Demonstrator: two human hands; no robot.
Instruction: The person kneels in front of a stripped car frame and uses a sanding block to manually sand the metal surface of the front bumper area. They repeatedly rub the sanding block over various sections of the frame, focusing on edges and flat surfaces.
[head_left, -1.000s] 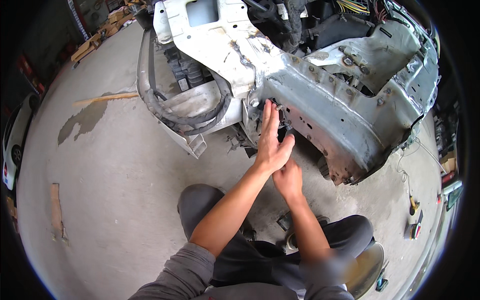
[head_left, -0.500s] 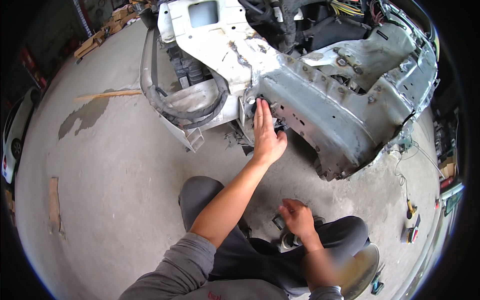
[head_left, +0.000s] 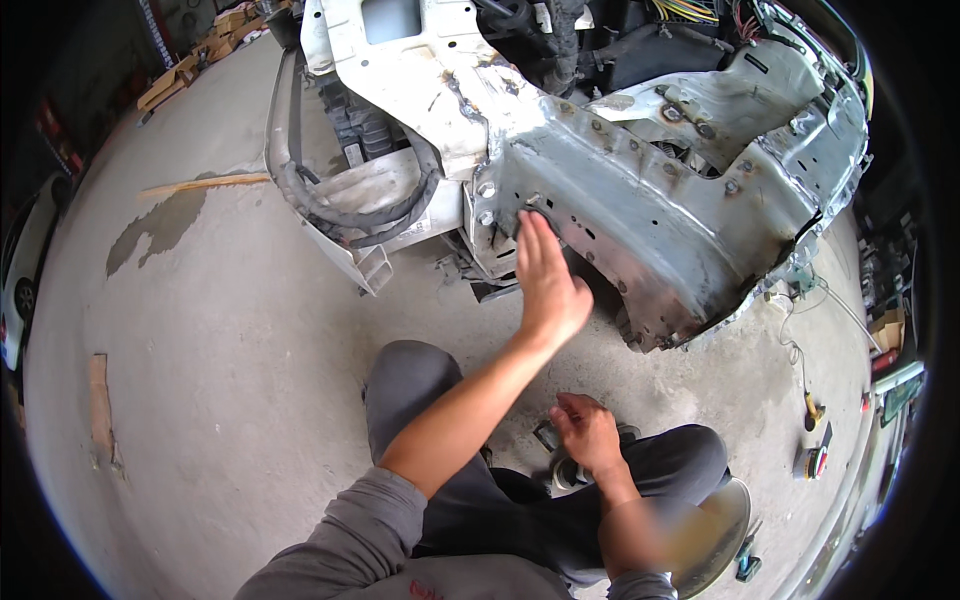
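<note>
While the bare left hand (head_left: 548,290) stretches up to a long grey sheet-metal car rail (head_left: 640,215), the bare right hand (head_left: 590,437) hangs low

Where the rail's lower edge nears its left end, the left hand's straight fingers lie together over the metal, thumb alongside. It appears to grip nothing, though the palm is turned away; a small dark patch shows at the fingertips, and whether they press or merely hover I cannot tell. The right hand, well apart, is beside the right knee in dark grey trousers (head_left: 675,462), its fingers loosely curled; whether anything is inside them I cannot tell.

The rail runs from the top middle of the view toward the right, above the grey concrete floor (head_left: 230,400). Two round silver bolt heads (head_left: 487,190) sit one above the other just beyond its left end. Left of them, a thick dark hose (head_left: 380,215) bends around a pale metal part. A flat brown strip (head_left: 100,405) lies near the floor's left edge; a yellow-and-black hand tool (head_left: 812,412) lies toward its right edge.
</note>
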